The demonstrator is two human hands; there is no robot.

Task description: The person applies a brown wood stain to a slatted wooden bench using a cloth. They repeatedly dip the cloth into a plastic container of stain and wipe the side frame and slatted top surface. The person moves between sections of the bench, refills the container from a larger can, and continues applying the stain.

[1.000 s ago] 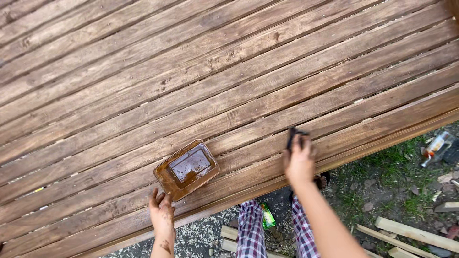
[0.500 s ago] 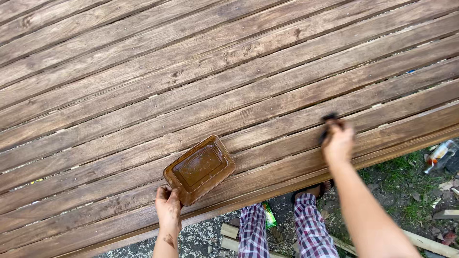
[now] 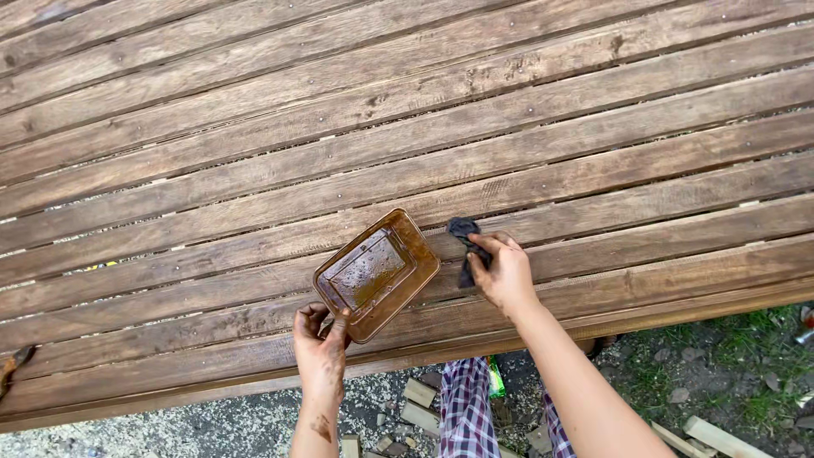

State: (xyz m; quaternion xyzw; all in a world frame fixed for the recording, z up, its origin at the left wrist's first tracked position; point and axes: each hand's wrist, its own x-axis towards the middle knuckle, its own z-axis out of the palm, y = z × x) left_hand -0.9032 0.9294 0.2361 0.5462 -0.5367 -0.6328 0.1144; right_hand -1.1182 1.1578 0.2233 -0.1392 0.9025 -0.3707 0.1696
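Observation:
A shallow rectangular tray (image 3: pixel 376 273), brown with wood stain, rests on the stained wooden slats (image 3: pixel 424 136). My left hand (image 3: pixel 320 349), smeared with stain, grips the tray's near corner. My right hand (image 3: pixel 502 273) is just to the right of the tray and pinches a small dark rag (image 3: pixel 463 240) against a plank. The rag hangs over my fingers and touches the wood.
The slatted surface ends at a front edge board (image 3: pixel 678 309) near my body. Below it lie gravel, short wood offcuts (image 3: pixel 417 405) and grass (image 3: pixel 729 373). My legs in checked trousers (image 3: pixel 466 407) stand under the edge.
My right hand with the rag has swung from the right back to the left, close beside the tray. The left hand stays on the tray's corner.

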